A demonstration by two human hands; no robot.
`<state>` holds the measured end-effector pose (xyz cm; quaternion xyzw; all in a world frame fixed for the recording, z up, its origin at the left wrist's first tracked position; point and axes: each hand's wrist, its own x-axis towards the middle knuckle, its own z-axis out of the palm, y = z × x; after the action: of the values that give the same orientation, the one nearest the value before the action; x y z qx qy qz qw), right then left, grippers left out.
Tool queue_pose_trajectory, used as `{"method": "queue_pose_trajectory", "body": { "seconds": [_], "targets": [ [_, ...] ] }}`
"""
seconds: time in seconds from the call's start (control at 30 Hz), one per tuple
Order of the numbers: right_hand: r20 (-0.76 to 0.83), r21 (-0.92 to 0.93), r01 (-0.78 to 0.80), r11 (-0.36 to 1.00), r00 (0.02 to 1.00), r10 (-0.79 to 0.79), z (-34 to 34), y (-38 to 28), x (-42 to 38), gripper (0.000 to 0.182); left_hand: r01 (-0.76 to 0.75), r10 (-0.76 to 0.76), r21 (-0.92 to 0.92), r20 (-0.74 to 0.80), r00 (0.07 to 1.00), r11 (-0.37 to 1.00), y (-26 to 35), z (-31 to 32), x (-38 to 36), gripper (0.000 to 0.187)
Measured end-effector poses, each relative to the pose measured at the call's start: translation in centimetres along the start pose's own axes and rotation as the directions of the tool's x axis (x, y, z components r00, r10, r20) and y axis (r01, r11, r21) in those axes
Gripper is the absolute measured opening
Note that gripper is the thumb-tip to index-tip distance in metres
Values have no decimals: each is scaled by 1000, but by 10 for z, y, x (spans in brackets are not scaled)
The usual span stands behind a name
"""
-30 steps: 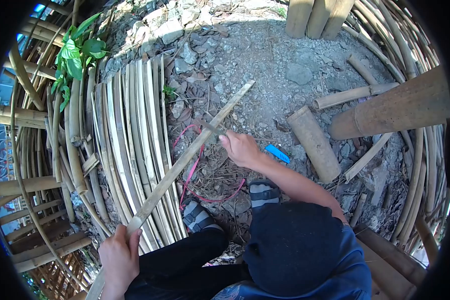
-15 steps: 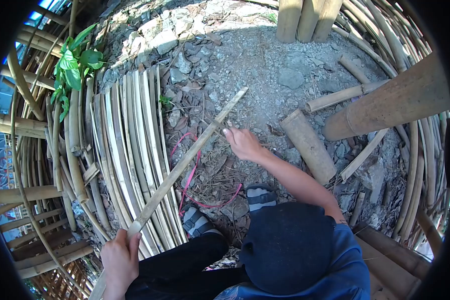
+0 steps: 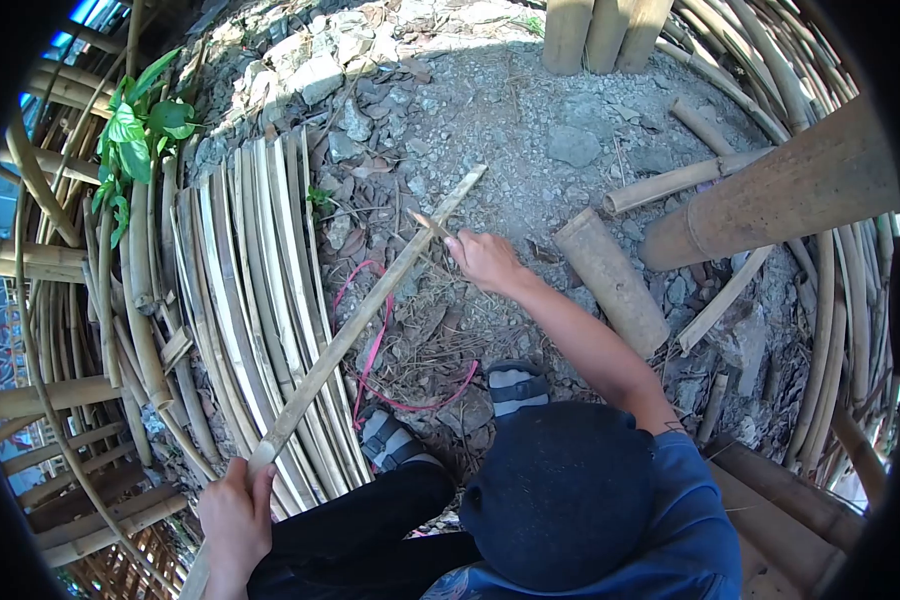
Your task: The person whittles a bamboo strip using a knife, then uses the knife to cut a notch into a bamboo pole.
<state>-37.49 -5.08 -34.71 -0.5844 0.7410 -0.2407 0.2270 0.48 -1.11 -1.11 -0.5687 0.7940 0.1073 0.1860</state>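
Observation:
A long, narrow bamboo strip (image 3: 345,338) runs diagonally from the lower left up to its far tip above the ground. My left hand (image 3: 235,512) is closed around its near part. Toward the far end, my right hand (image 3: 488,262) grips a small knife (image 3: 426,221), whose short blade lies across the strip; its handle is mostly hidden in my fingers. Beneath the strip, a row of split bamboo strips (image 3: 255,290) lies side by side on the left. A pink plastic string (image 3: 374,352) curls on the ground under the strip.
Sandalled feet (image 3: 517,388) stand close below. To the right are a thick bamboo post (image 3: 760,195), a cut bamboo piece (image 3: 612,283) and bamboo offcuts (image 3: 685,182). Bamboo poles (image 3: 140,260) and a leafy plant (image 3: 130,140) border the left; stones (image 3: 315,80) lie at the back.
My right hand and the knife have shifted slightly toward the strip's far tip, and the blade's angle has changed. My left hand keeps its hold. The whole view has moved slightly.

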Motion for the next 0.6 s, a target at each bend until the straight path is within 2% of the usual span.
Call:
{"method": "queue_pose_trajectory", "body": {
  "seconds": [0.23,0.3,0.4,0.43,0.53,0.6],
  "targets": [
    [-6,-47,-22,999,1000,22,-4,-9,2,53,-50,50,5,-69,996,999,-9,12,-7,40],
    [47,52,-144,988,989,142,-9,-20,-7,54,-30,29,-9,-70,997,1000,-4,9,-10,43],
    [20,107,-48,993,999,46,-16,-40,-28,55,-28,27,-26,-65,998,999,-8,9,-13,44],
    [86,114,-39,993,996,30,-15,-43,-33,55,-33,31,-26,-69,997,999,-10,9,-13,44],
    [78,64,-36,997,996,31,-12,-42,-36,54,-43,39,-71,-67,997,997,-12,9,-13,44],
    [90,36,-86,996,993,82,-20,-28,-22,54,-32,31,-12,-38,999,999,-11,8,-12,43]
  ]
}}
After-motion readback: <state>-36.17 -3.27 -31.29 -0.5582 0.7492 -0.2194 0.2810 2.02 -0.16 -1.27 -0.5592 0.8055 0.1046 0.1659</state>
